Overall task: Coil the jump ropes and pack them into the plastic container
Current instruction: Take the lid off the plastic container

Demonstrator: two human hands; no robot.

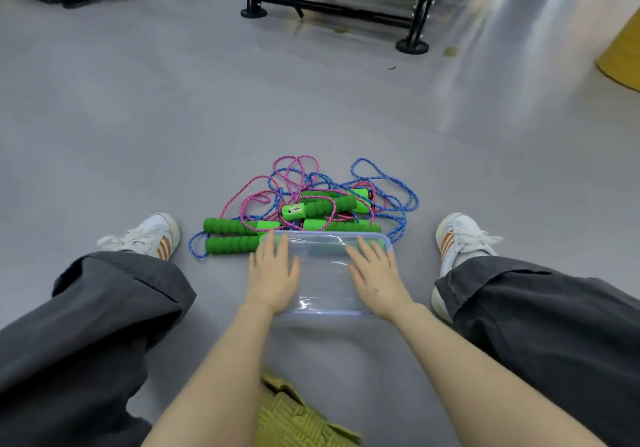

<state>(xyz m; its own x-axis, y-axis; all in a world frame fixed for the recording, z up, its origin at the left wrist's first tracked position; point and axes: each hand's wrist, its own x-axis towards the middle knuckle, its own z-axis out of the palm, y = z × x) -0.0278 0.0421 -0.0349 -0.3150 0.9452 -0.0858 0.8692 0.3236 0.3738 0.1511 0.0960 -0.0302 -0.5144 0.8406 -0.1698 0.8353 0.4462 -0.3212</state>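
Ropes (311,197): pink and blue, green foam handles, tangled on the floor (138,117) just beyond our fingertips. Container (323,273): clear, lidded, under both hands. Left hand (273,273) and right hand (375,275) lie flat on its lid, fingers straight. Shoes (149,235) flank us.
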